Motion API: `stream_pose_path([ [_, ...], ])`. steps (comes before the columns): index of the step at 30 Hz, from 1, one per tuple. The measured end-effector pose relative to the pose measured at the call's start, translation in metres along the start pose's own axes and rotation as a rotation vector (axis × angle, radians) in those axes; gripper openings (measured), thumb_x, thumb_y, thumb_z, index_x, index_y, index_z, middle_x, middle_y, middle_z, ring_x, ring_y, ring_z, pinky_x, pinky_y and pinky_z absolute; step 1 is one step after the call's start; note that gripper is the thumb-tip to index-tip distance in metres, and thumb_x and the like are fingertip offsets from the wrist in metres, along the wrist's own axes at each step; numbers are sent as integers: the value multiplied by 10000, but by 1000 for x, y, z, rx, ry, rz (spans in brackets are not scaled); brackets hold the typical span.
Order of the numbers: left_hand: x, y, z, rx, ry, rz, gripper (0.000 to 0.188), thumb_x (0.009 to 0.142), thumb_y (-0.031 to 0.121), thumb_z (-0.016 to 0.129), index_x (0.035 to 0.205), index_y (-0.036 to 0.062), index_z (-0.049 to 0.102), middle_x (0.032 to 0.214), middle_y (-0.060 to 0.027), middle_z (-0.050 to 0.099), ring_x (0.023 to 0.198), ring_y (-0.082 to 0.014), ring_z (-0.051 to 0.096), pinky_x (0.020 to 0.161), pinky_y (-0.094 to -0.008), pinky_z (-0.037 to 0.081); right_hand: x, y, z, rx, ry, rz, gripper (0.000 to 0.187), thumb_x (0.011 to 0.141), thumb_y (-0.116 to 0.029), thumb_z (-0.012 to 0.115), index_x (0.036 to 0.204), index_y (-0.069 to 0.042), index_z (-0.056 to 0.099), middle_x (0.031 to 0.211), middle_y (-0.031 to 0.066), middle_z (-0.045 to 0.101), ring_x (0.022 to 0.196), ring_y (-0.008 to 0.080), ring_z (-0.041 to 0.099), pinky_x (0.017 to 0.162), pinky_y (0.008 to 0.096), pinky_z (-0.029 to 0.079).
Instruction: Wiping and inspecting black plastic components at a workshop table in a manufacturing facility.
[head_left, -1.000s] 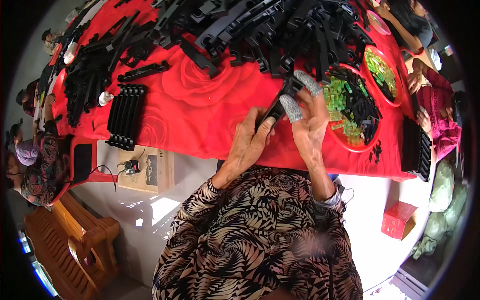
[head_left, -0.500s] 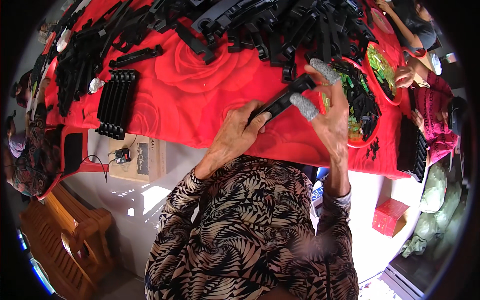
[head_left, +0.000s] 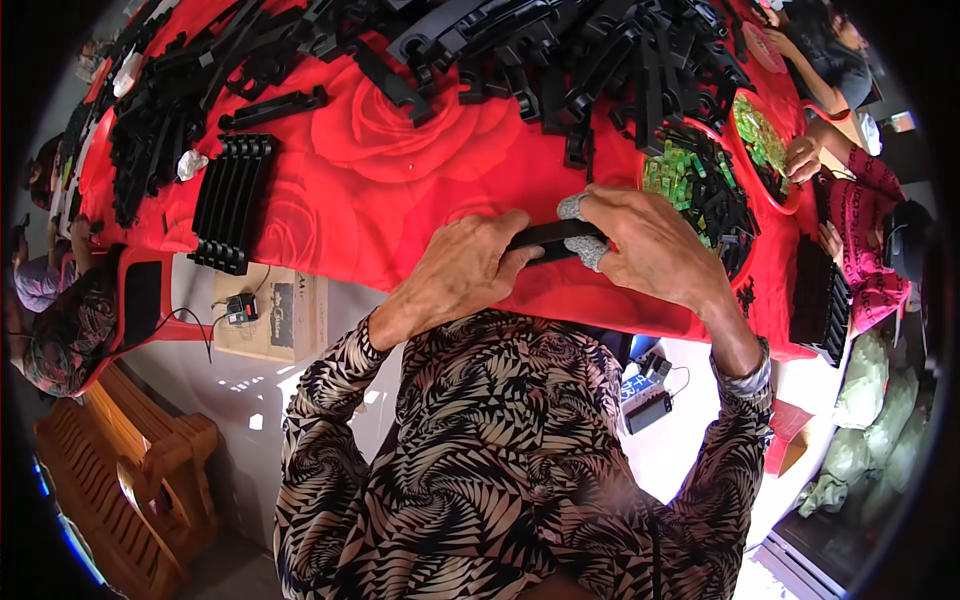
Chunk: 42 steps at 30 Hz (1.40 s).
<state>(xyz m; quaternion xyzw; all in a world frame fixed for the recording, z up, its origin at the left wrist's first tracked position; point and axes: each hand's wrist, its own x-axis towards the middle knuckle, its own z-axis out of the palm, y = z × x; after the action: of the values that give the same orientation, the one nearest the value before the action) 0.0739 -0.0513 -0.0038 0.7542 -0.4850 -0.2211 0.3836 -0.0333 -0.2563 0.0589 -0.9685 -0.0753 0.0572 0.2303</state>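
A long black plastic part point(head_left: 552, 236) is gripped at both ends over the near edge of the red tablecloth. My left hand point(head_left: 462, 258) has its fingers and thumb closed on the left end. On the right end, my right hand point(head_left: 655, 245) is also closed, with grey knitted covers point(head_left: 583, 245) on its thumb and a finger. The fingers hide both ends of the part. Just beyond my right hand sits a red-rimmed basket point(head_left: 742, 272) holding small green clear pieces point(head_left: 672, 175) and small black pieces point(head_left: 722, 215).
Loose black parts point(head_left: 610, 60) lie heaped along the far side, and a neat row of similar parts point(head_left: 235, 205) sits at left. At right, a person's hand point(head_left: 802, 158) is beside a second basket point(head_left: 790, 207). A wooden bench point(head_left: 120, 480) stands at lower left.
My right hand has come down and left from beside the basket onto the part's right end. The part has turned from slanted to nearly level. The co-worker's hand shifted slightly.
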Motion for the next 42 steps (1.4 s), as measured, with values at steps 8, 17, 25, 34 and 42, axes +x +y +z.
stream_pose_path([
  [8,7,2,-4,420,116,160,294,850,168,721,1067,9,602,889,-160,641,839,-376,606,709,-465,475,-2,3,17,101,91,67,257,750,-34,615,996,16,558,925,203,619,885,434,604,767,516,456],
  [17,-4,-2,-32,-330,509,37,573,921,290,692,1389,39,478,1281,-168,568,1156,-243,564,987,-390,457,-17,3,55,470,588,197,351,749,97,575,1090,37,631,831,182,650,721,239,663,649,344,512],
  [25,17,1,-16,-1062,509,187,506,1060,384,398,1428,36,370,1241,-200,577,1124,-306,612,986,-439,474,5,-29,111,995,627,271,218,925,5,633,1141,20,610,840,73,664,762,80,577,671,259,495],
  [34,9,2,-4,-1281,469,187,299,1063,263,435,1283,62,452,1061,-120,585,873,-187,585,839,-327,504,11,-56,122,1042,348,322,179,1047,-161,461,1035,-3,544,756,43,603,643,106,586,579,262,486],
  [42,4,4,8,-1206,497,72,274,1059,246,446,1244,45,467,1031,-128,586,853,-189,591,794,-316,505,13,-62,139,1204,411,326,125,1014,-109,444,1006,-13,523,668,28,577,525,98,533,459,261,412],
])
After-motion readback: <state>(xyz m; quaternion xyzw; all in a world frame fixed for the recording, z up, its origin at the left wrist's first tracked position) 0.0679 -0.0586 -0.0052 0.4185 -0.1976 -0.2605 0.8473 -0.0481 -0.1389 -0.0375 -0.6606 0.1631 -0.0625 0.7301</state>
